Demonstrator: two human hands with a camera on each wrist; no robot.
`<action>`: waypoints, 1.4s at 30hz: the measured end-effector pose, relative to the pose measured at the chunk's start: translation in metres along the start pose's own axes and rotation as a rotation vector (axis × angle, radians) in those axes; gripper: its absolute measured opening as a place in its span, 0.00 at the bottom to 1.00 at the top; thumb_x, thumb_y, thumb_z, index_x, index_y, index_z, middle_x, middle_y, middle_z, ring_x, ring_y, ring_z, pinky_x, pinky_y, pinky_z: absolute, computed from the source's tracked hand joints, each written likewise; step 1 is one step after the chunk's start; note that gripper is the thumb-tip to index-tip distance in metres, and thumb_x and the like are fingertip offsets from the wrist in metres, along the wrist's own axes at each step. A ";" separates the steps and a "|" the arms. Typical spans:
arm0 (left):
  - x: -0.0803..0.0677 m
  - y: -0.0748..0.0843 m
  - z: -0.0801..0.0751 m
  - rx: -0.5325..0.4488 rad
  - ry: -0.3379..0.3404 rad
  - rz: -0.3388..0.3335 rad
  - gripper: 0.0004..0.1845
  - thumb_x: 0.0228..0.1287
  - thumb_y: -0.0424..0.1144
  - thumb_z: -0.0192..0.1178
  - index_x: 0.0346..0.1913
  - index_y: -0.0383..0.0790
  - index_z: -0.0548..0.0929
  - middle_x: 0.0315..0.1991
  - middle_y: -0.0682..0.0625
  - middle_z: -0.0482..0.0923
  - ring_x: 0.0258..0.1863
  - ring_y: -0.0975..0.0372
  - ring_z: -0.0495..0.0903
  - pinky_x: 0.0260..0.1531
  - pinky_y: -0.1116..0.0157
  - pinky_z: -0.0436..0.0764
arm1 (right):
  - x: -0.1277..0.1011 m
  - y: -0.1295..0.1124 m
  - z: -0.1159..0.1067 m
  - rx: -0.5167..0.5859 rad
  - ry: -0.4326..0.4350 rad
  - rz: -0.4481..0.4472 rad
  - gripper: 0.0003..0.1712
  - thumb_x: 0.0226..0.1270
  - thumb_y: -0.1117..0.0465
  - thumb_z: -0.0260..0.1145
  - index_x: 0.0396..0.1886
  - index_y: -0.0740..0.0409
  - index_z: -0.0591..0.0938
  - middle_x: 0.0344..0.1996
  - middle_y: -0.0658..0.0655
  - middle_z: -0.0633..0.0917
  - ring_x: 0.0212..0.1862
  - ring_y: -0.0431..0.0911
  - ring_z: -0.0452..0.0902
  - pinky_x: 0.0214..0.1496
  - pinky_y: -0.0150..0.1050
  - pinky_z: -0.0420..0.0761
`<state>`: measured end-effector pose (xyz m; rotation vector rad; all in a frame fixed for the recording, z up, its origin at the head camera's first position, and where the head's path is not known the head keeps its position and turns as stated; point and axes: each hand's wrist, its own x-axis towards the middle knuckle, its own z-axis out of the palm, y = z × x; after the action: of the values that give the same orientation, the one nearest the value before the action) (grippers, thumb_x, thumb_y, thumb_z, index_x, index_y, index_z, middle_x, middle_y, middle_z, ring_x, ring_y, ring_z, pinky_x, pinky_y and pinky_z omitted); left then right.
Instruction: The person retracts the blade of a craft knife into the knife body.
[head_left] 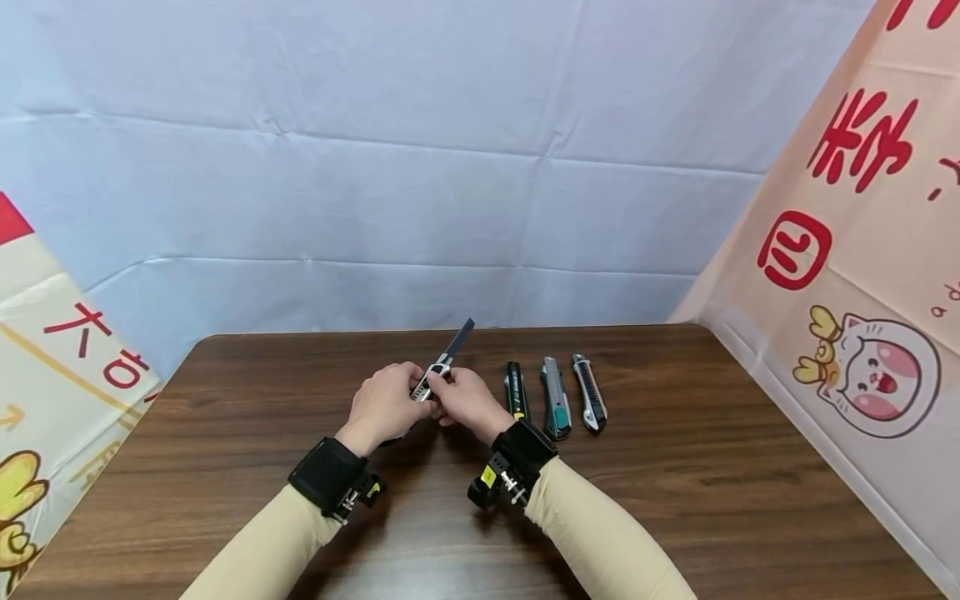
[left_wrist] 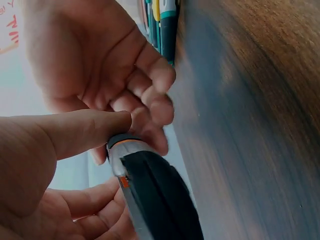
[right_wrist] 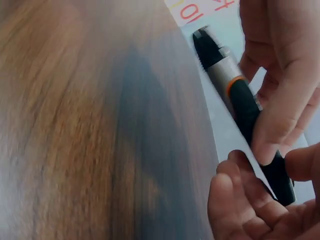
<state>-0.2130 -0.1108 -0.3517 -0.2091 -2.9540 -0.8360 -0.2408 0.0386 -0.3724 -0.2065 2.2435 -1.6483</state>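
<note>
A utility knife [head_left: 441, 365] with a black and silver body and orange trim slants over the table, its long dark blade [head_left: 459, 337] extended away from me. My left hand [head_left: 386, 404] grips the handle. Thumb and fingers of that hand lie on opposite sides of the knife [left_wrist: 160, 190] in the left wrist view. From the other side my right hand [head_left: 472, 404] pinches the front part of the body, thumb on top near the blade. In the right wrist view the right fingers [right_wrist: 240, 185] curl beneath the knife [right_wrist: 245, 112].
Three more utility knives lie to the right of the hands: a black-green one [head_left: 515, 387], a grey-teal one [head_left: 556, 398] and a silver-black one [head_left: 589, 392]. All rest on the brown wooden table [head_left: 675, 483]. Pale cloth [head_left: 420, 167] hangs behind; printed sheets flank both sides.
</note>
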 end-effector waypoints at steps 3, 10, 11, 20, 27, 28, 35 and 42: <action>0.001 0.000 0.002 -0.001 -0.002 -0.001 0.22 0.52 0.50 0.72 0.48 0.43 0.82 0.36 0.50 0.79 0.32 0.59 0.76 0.25 0.65 0.72 | 0.000 -0.001 0.001 0.070 0.005 0.014 0.21 0.78 0.52 0.51 0.53 0.65 0.76 0.31 0.54 0.80 0.30 0.41 0.78 0.36 0.37 0.86; 0.000 -0.006 0.002 -0.153 -0.075 0.076 0.19 0.64 0.46 0.63 0.54 0.40 0.80 0.42 0.48 0.83 0.40 0.59 0.81 0.39 0.61 0.80 | 0.002 0.003 -0.005 0.086 -0.003 0.023 0.19 0.79 0.55 0.49 0.55 0.66 0.74 0.33 0.55 0.80 0.31 0.41 0.78 0.38 0.36 0.86; 0.000 -0.007 0.002 -0.179 -0.090 0.079 0.18 0.67 0.45 0.61 0.55 0.39 0.79 0.44 0.48 0.84 0.42 0.59 0.81 0.41 0.59 0.80 | 0.002 0.004 -0.007 0.083 -0.002 0.023 0.19 0.79 0.55 0.49 0.55 0.66 0.74 0.33 0.55 0.80 0.31 0.41 0.78 0.38 0.36 0.86; -0.005 -0.017 0.001 -0.424 -0.356 0.020 0.17 0.76 0.38 0.48 0.59 0.33 0.76 0.45 0.42 0.81 0.38 0.59 0.83 0.36 0.61 0.85 | -0.002 0.009 -0.030 0.020 -0.026 -0.003 0.20 0.79 0.55 0.49 0.56 0.66 0.74 0.35 0.58 0.81 0.32 0.42 0.78 0.38 0.36 0.85; -0.011 -0.017 0.011 -0.698 -0.631 0.062 0.18 0.78 0.35 0.43 0.58 0.26 0.74 0.45 0.41 0.80 0.40 0.58 0.84 0.41 0.56 0.87 | -0.010 0.009 -0.043 -0.037 -0.063 -0.029 0.18 0.79 0.54 0.49 0.53 0.64 0.76 0.35 0.57 0.81 0.33 0.43 0.78 0.41 0.38 0.84; -0.011 -0.017 0.012 -0.724 -0.649 0.066 0.17 0.78 0.35 0.44 0.58 0.26 0.74 0.45 0.41 0.80 0.40 0.59 0.83 0.42 0.56 0.87 | -0.010 0.009 -0.044 -0.042 -0.066 -0.033 0.18 0.79 0.54 0.49 0.52 0.64 0.76 0.35 0.57 0.81 0.33 0.43 0.78 0.41 0.38 0.84; -0.011 -0.014 0.023 -0.841 -0.665 0.044 0.17 0.76 0.32 0.45 0.57 0.22 0.72 0.40 0.44 0.79 0.38 0.61 0.83 0.40 0.61 0.87 | -0.009 0.012 -0.049 -0.063 -0.073 -0.049 0.18 0.79 0.53 0.49 0.50 0.63 0.75 0.33 0.55 0.81 0.33 0.42 0.78 0.40 0.37 0.83; -0.012 -0.010 0.029 -0.837 -0.593 0.039 0.15 0.73 0.29 0.46 0.54 0.20 0.73 0.40 0.43 0.82 0.37 0.62 0.82 0.39 0.64 0.87 | -0.011 0.009 -0.049 -0.086 -0.074 -0.063 0.20 0.79 0.51 0.49 0.51 0.63 0.76 0.35 0.57 0.82 0.35 0.42 0.79 0.42 0.39 0.84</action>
<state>-0.2029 -0.1056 -0.3826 -0.6378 -2.8063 -2.2937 -0.2475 0.0885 -0.3662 -0.3566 2.2755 -1.5506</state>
